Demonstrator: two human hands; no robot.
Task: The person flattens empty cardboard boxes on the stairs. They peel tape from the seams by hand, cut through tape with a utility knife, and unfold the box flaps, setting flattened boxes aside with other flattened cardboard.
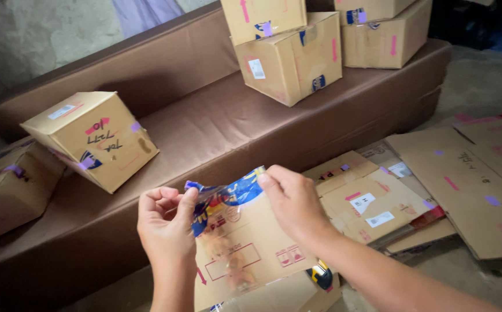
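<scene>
Dim room, cardboard everywhere. Nearest, the left hand [167,222] and right hand [291,199] pinch a thin, crinkly clear-and-blue plastic wrapper [228,199] by its top edge; it looks light and slippery. Beyond, boxes [97,138] sit on a brown couch [204,127].

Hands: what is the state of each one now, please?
Left hand: closed, pinching the tape strip.
Right hand: closed, pinching the same tape strip.
</scene>
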